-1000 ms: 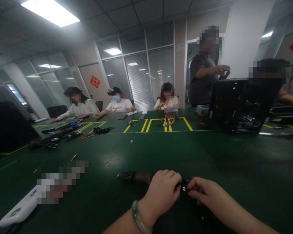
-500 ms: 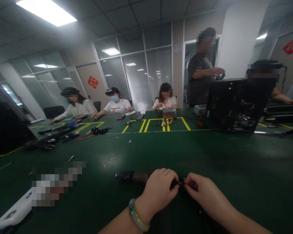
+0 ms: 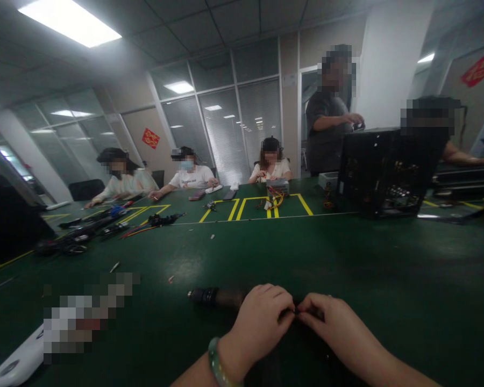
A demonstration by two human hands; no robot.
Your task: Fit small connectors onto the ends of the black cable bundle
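Observation:
Close together at the lower middle of the head view, my left hand (image 3: 262, 314) and my right hand (image 3: 331, 318) meet fingertip to fingertip. Both are closed in a pinch around a small dark piece (image 3: 296, 310), too small and dim to name. A green bangle (image 3: 218, 361) circles my left wrist. Just behind my left hand lies a dark power drill (image 3: 210, 296), its chuck pointing left and its rear part covered by the hand. Below my hands the table is too dark to make out what lies there.
On the green table (image 3: 145, 317), a white device (image 3: 12, 355) lies at the lower left, partly pixelated. Several cables (image 3: 84, 228) are heaped at the left. A black computer case (image 3: 381, 172) stands at the right. Several people sit or stand across the table.
The gap between my fingertips has narrowed a little, and the small piece shows less than before. The whole view has shifted slightly. The standing person's hand has come lower, near the case top.

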